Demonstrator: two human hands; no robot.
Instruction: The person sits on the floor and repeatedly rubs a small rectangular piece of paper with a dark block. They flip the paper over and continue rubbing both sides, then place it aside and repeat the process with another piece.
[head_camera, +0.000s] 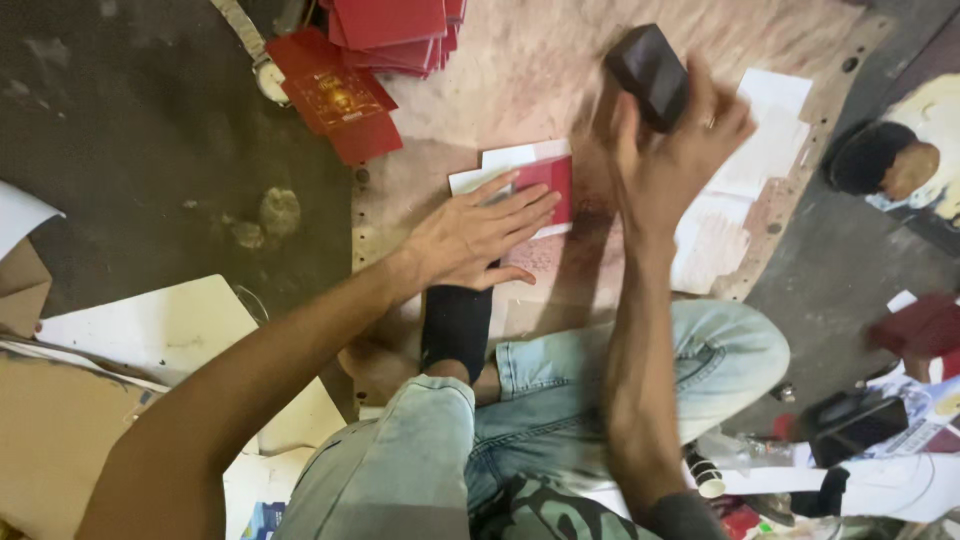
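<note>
Left hand (480, 235) spread flat, pressing red-and-white card (545, 180) onto floor board (560, 70) | right hand (680, 150) gripping raised black block (650, 72) | red card stack (395, 30) behind.

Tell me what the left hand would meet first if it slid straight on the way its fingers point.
The left hand lies flat, fingers pointing up-right onto the red card on white paper. It already touches that card; going on, it would probably meet the right hand, though that hand looks raised.

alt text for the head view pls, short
A seated person's left hand presses flat on a red and white card on a worn board, while the right hand holds a dark block raised above it. A stack of red cards lies beyond.
</note>
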